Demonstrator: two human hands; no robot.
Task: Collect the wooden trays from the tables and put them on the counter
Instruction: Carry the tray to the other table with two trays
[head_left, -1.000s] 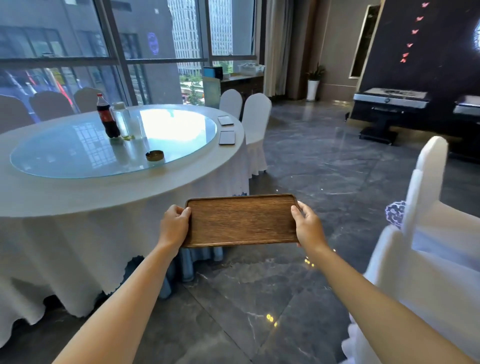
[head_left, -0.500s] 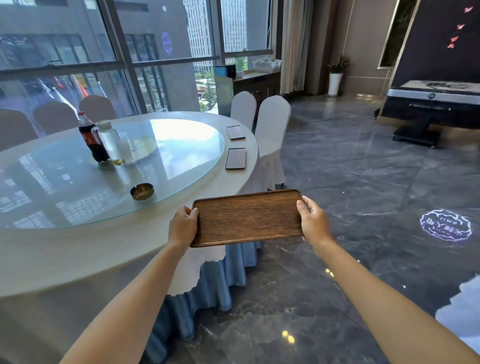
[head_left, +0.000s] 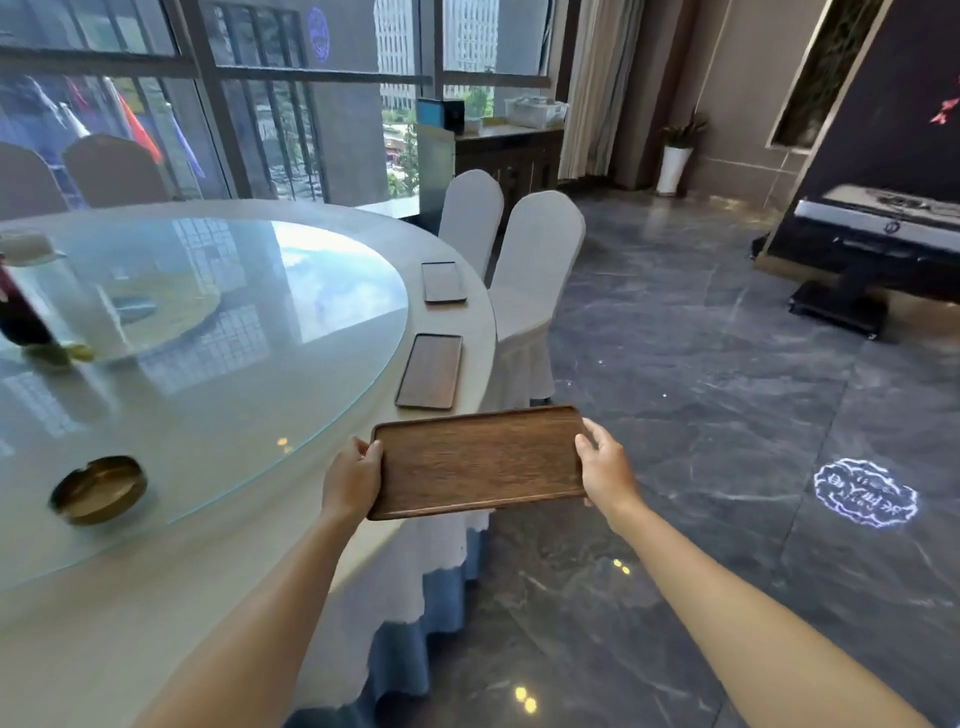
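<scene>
you're closer to the table (head_left: 311, 545) now; left hand (head_left: 352, 480) and right hand (head_left: 608, 473) clamp one held tray (head_left: 478, 462); two table trays (head_left: 430, 371) sit at center frame.

Three wooden trays were counted: one held tray (head_left: 478, 460) between the left hand (head_left: 352, 480) and right hand (head_left: 607, 473), and two trays on the table (head_left: 430, 371) (head_left: 443, 282) beyond the hands. Two covered chairs (head_left: 535, 275) (head_left: 470, 218) were counted further beyond. One ashtray (head_left: 98, 488) was counted left of the left hand.
</scene>
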